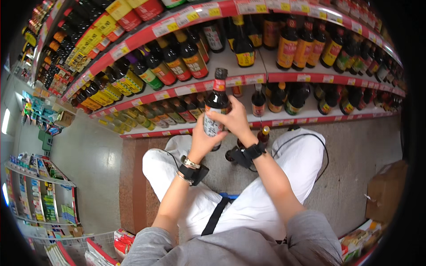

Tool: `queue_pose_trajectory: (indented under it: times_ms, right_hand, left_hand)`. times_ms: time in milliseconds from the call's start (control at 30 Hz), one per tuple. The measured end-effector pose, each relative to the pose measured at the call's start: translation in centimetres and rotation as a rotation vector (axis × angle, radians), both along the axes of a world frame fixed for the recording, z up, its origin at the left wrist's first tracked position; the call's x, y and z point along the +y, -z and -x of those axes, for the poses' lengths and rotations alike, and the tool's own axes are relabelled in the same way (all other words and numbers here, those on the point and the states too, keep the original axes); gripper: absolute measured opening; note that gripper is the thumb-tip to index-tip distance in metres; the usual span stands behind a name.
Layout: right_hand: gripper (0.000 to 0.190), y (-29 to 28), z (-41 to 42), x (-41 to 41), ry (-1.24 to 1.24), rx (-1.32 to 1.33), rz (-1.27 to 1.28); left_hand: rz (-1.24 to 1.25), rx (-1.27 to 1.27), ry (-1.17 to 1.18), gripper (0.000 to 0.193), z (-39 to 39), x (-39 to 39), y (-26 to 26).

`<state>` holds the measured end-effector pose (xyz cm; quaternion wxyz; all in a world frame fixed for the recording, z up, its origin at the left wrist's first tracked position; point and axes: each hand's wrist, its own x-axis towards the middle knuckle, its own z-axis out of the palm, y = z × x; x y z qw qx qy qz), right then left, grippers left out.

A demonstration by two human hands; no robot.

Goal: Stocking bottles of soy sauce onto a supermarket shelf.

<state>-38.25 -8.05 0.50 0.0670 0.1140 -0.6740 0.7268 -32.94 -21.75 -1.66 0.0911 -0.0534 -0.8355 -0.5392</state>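
Both of my hands hold one dark glass sauce bottle [217,101] with a red neck band and a white label, in front of the shelves. My left hand [204,136] is wrapped round its lower part. My right hand [233,118] grips the label from the other side, thumb across it. The bottle stands roughly upright and tilts slightly. Below my right wrist, a bottle with a yellow cap [263,133] stands on the floor, and other dark bottles beside it are partly hidden by the wrist strap [254,150].
Shelves with red price rails [289,77] curve across the front, full of sauce bottles [194,61]. A cardboard box [386,193] stands at the right. Wire racks with packets [123,241] are behind at the lower left. A black cable [327,156] loops over my right knee.
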Motion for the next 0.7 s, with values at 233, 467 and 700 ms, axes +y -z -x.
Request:
queue_pose_trajectory:
  times_ms: [233, 467, 700]
  right_hand:
    - [0.055, -0.7, 2.7, 6.0, -0.443, -0.139, -0.158]
    - [0.088, -0.7, 0.7, 5.3, -0.092, 0.064, -0.011]
    - [0.068, -3.7, 2.4, 3.1, 0.110, 0.152, -0.057]
  left_hand:
    - [-0.030, 0.077, -0.015, 0.064, 0.7, 2.7, -0.8]
    - [0.087, 0.170, -0.014, 0.070, 3.2, 5.8, -2.9]
    - [0.140, 0.324, -0.041, 0.066, 7.4, 5.0, -5.1]
